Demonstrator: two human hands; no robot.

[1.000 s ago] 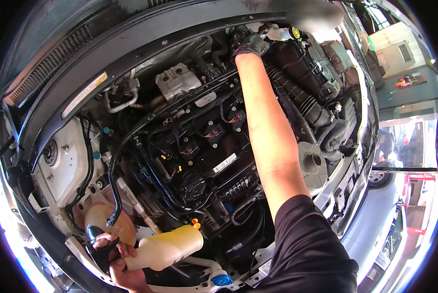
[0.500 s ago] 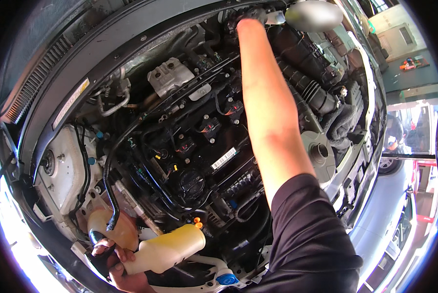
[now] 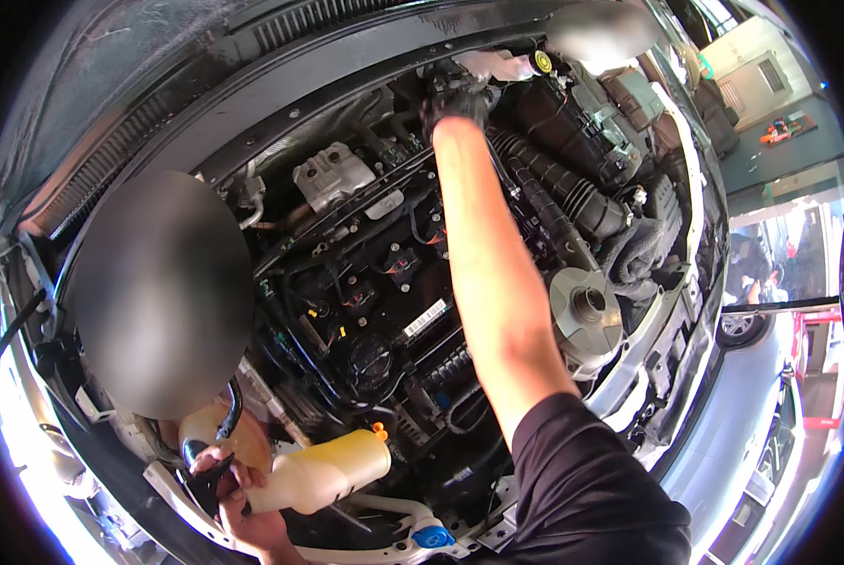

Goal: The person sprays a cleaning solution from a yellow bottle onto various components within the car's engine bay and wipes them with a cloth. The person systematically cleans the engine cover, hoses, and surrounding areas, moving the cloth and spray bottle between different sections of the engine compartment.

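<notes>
Stretched across the engine bay, my right arm ends in a black-gloved hand (image 3: 455, 99) near its far edge. A pale pinkish piece (image 3: 495, 66) and a yellow round cap (image 3: 541, 62) sit beside that hand; its fingers merge with dark parts, so its grasp is hidden. At the lower left, my bare left hand (image 3: 229, 480) is closed at the narrow end of a cream plastic bottle (image 3: 332, 468), which lies tilted with yellowish contents. Dark material shows between the fingers. A translucent tank (image 3: 243, 438) with a black hose stands just above the left hand.
Between the arms lies the black engine cover (image 3: 375, 282) with a white label. A grey round-necked housing (image 3: 586, 306) and ribbed hose (image 3: 582, 198) stand to the right. A blue cap (image 3: 432, 537) is at the front. Blurred patches cover the left side and top right.
The view has shifted slightly, and my right forearm now leans further left. The pale piece and yellow cap beside the gloved hand have come into sight. My left hand stays by the bottle.
</notes>
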